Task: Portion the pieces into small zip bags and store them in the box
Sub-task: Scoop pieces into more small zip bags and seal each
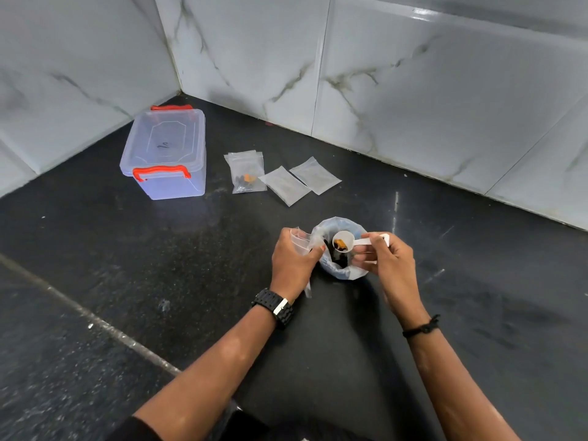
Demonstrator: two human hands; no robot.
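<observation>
Far left, clear lidded plastic box with red latches (164, 153) sits shut near the wall corner, well apart from both hands. Right of it, small clear zip bag already holding dark and orange pieces (248, 173), then two flat empty zip bags (284, 185) (315, 175) side by side on the black stone counter (127, 265).

Left hand (294, 264) has fingers curled around an empty clear zip bag (300, 241), mouth up, just beside the big open plastic source bag (342, 249).

Right hand (386, 254) pinches the handle of a white plastic scoop (345, 242), thumb and fingers closed on it. Scoop bowl holds orange and dark pieces, hovering over the source bag, near the left thumb.

Step judged: transferring the scoop load into the held bag. Best to spread the bag mouth wide, bring the scoop lip over it, tip slowly; otherwise pieces probably spill onto the counter.
</observation>
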